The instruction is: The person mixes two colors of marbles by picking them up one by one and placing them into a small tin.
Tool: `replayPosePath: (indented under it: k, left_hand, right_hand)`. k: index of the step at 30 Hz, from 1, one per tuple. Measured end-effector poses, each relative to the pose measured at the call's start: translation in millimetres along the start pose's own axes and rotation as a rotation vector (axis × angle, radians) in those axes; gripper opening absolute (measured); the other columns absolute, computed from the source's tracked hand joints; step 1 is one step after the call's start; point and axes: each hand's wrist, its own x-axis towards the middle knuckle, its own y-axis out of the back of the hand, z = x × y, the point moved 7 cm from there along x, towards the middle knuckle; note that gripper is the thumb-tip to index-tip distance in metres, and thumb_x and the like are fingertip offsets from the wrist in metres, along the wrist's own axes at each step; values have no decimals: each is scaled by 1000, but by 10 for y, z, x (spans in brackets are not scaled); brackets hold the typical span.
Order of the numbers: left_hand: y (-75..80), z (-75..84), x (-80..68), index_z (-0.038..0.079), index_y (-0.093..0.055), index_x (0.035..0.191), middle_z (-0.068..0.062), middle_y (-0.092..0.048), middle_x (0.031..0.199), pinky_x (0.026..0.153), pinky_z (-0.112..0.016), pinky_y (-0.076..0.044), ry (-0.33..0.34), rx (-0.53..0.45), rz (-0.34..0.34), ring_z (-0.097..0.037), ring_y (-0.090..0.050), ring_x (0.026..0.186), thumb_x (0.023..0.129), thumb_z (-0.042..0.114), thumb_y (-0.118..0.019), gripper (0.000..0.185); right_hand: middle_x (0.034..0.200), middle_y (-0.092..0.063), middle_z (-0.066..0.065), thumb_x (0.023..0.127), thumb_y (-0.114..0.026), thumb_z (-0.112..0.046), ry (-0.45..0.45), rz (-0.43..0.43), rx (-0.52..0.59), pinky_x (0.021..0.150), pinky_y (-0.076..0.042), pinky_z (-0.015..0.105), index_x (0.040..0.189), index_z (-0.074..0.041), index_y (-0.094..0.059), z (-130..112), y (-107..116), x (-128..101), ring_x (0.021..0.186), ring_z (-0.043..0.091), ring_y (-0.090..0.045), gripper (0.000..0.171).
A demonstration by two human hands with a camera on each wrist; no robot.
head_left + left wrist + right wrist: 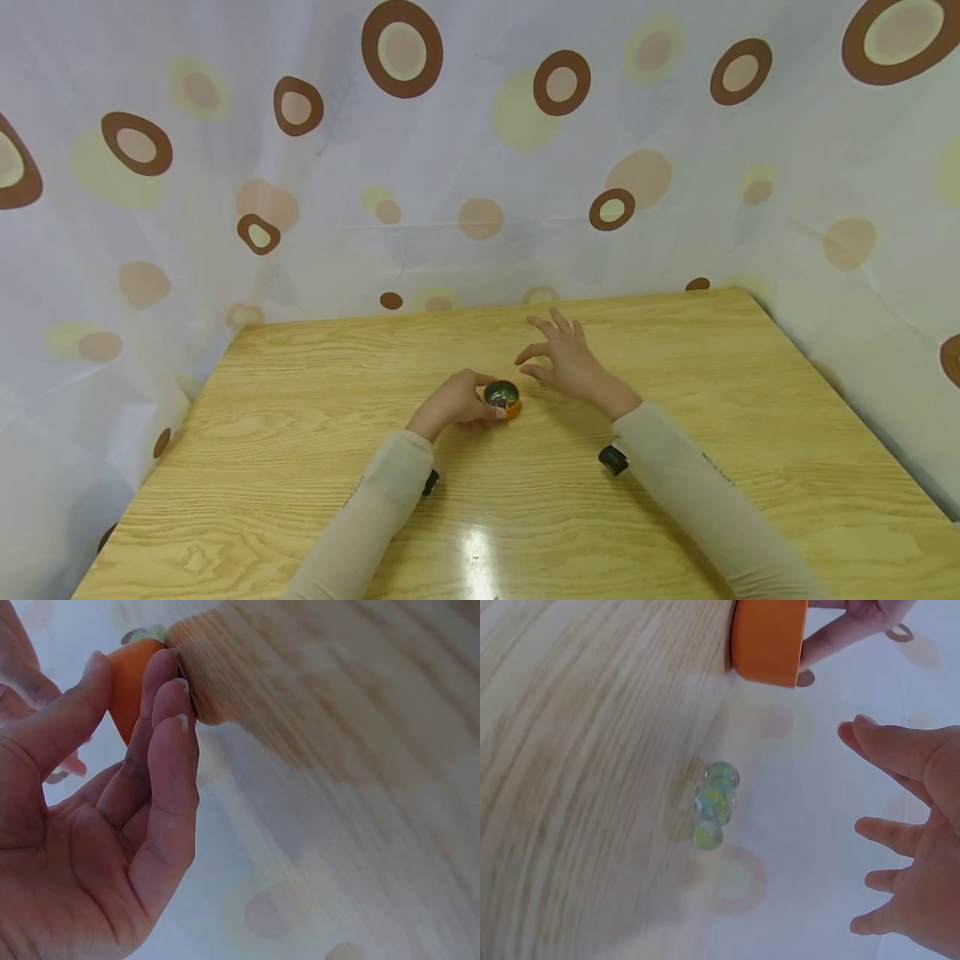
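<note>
A small orange bowl with a shiny metal inside stands on the wooden table. My left hand holds it by the side, thumb at the near rim and fingers around the wall. Something greenish shows inside the bowl in the head view. To the right of the bowl, my right hand hovers over the table with fingers spread and nothing between them. Several clear glass marbles with yellow-green swirls lie close together on the table below that hand; in the head view it mostly covers them.
The light wooden table stretches out on all sides of the hands. Behind it and along both sides hangs a white curtain with brown and beige circles. Each wrist wears a dark camera.
</note>
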Motion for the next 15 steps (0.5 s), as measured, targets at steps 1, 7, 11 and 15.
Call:
replayPosePath:
  k: [1, 7, 11, 15]
  left_hand:
    - [0, -2, 4, 3, -47, 141, -7, -71, 73, 55, -33, -55, 3, -1, 1, -20, -67, 60, 85, 21, -76, 66]
    - [7, 1, 25, 4, -48, 141, -7, -71, 73, 55, -33, -55, 13, 0, 2, -20, -67, 60, 84, 22, -76, 66]
    - [5, 4, 34, 4, -48, 141, -6, -71, 73, 55, -33, -55, 15, 1, 4, -20, -67, 60, 84, 22, -76, 66]
    - [-1, -1, 34, 4, -48, 141, -6, -71, 73, 55, -33, -55, 18, 0, 6, -19, -67, 60, 85, 22, -76, 66]
  right_hand:
    - [149, -35, 23, 88, -72, -21, -4, 1, 4, 105, -6, 73, 100, -15, -76, 18, 16, -3, 140, 51, -11, 15]
    - [149, -34, 24, 89, -71, -19, -29, 5, 4, 105, -4, 73, 101, -12, -76, 127, 74, -21, 140, 51, -9, 15]
    - [149, -34, 25, 88, -72, -18, -39, 2, -16, 104, -4, 74, 101, -12, -76, 190, 88, -30, 140, 52, -10, 15]
    - [148, -34, 26, 87, -72, -17, -64, -3, -47, 103, -5, 74, 101, -11, -76, 270, 91, -44, 140, 52, -10, 15]
